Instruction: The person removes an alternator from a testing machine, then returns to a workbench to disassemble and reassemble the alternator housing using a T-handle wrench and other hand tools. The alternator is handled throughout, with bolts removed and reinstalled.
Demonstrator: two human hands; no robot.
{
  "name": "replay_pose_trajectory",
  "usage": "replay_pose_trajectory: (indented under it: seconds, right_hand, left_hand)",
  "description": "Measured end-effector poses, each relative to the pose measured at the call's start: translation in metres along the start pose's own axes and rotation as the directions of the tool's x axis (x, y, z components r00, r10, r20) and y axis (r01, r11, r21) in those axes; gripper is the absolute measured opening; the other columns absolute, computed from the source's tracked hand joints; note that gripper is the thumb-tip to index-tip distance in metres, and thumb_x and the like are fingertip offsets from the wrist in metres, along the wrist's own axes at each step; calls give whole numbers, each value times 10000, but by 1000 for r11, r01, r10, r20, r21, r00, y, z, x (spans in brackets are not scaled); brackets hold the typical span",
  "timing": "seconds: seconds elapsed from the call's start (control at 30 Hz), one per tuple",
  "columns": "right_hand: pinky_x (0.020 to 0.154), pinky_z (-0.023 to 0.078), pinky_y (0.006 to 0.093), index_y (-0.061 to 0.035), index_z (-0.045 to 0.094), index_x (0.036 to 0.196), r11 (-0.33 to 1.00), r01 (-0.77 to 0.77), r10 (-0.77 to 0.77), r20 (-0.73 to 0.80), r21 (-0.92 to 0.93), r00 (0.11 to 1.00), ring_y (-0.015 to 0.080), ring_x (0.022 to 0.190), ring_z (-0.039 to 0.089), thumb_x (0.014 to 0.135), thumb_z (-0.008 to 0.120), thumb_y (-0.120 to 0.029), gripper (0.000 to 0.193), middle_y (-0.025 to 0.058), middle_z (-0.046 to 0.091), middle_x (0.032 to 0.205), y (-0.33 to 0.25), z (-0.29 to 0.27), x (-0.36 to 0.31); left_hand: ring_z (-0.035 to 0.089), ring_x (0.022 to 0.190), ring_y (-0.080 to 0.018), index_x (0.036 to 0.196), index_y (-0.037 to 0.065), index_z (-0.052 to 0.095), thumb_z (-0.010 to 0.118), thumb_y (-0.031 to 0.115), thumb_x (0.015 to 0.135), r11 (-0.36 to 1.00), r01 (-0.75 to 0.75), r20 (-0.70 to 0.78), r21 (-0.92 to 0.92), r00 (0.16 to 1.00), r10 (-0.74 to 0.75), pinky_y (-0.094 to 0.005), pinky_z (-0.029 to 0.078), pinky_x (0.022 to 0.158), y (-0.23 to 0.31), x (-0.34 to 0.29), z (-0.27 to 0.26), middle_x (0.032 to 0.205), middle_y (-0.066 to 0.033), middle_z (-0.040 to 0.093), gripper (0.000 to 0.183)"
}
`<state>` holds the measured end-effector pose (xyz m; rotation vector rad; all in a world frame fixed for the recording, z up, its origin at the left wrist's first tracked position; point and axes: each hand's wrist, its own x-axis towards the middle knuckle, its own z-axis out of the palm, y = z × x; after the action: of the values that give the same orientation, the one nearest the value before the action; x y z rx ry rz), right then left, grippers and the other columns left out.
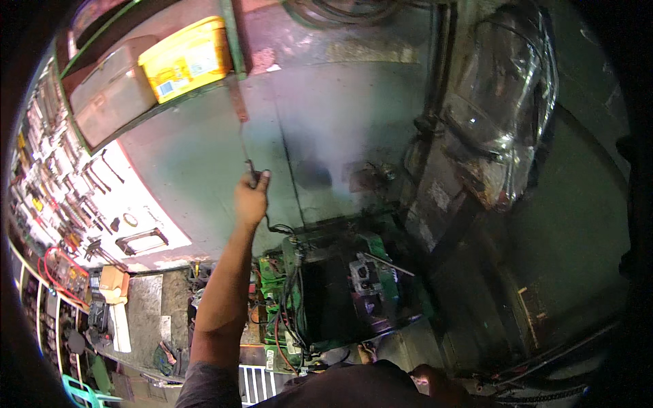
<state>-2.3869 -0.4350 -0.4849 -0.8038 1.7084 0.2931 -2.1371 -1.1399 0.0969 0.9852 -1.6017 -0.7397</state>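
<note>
Green machine [340, 285]: set low at centre, draped with black cables. Tool board [75, 197]: mounted at left. Yellow box [187, 58]: shelved above. Left hand [250, 198]: raised, fingers closed on a thin rod [245, 146]. Right hand [430, 381]: barely seen at bottom edge, grip indeterminable.

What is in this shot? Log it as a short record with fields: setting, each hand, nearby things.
setting: workshop seen from above, grey concrete floor
left hand: left hand raised at arm's length, fingers closed on a thin dark rod that hangs from a rusty strip above
right hand: right hand low at the frame's bottom edge, only partly visible; grip unclear
below hands: green machine with black cables
left side: white tool board hung with hand tools
upper left: yellow container on a shelf
upper right: plastic-wrapped bundle
</note>
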Motion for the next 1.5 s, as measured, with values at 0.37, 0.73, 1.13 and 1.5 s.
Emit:
replay_pose_trajectory:
  seconds: [0.37, 0.73, 1.13, 1.5]
  right_hand:
    - [996, 550, 576, 17, 750, 1271, 862, 445, 61, -922, 241, 381, 541, 1181, 693, 1082, 669, -366, 435, 320, 756, 1231, -181, -372, -163]
    - [1020, 561, 599, 18, 785, 1313, 679, 208, -560, -313, -705, 767, 500, 1215, 728, 1072, 651, -434, 530, 287, 755, 1351, -538, -581, -94]
    - [701, 502, 572, 11, 834, 1113, 406, 273, -447, 71, -872, 892, 336, 784, 646, 1046, 589, -220, 343, 215, 742, 965, -542, -602, 12]
    - [1094, 545, 500, -23, 584, 1583, 571, 764, -449, -666, 300, 596, 349, 1167, 730, 1117, 634, -242, 518, 219, 712, 1456, -236, -513, 28]
  left_hand:
    - [539, 1448, -470, 1403, 91, 678, 917, 365, 817, 702, -710, 666, -57, 497, 556, -680, 350, 1253, 88, -210, 20, 1518, -234, 607, 690]
    - [632, 1164, -278, 1231, 137, 736, 771, 401, 924, 686, -702, 806, 192, 512, 298, -496, 444, 1072, 110, -247, 111, 1269, -51, 688, 406]
    - [617, 1092, -225, 1099, 146, 767, 655, 241, 936, 728, -631, 796, 268, 570, 201, -437, 436, 1024, 106, -255, 124, 1099, -20, 650, 219]
    - [696, 1016, -312, 1023, 153, 796, 824, 426, 864, 769, -576, 807, 277, 573, 139, -524, 447, 970, 68, -201, 156, 1054, -80, 706, 317]
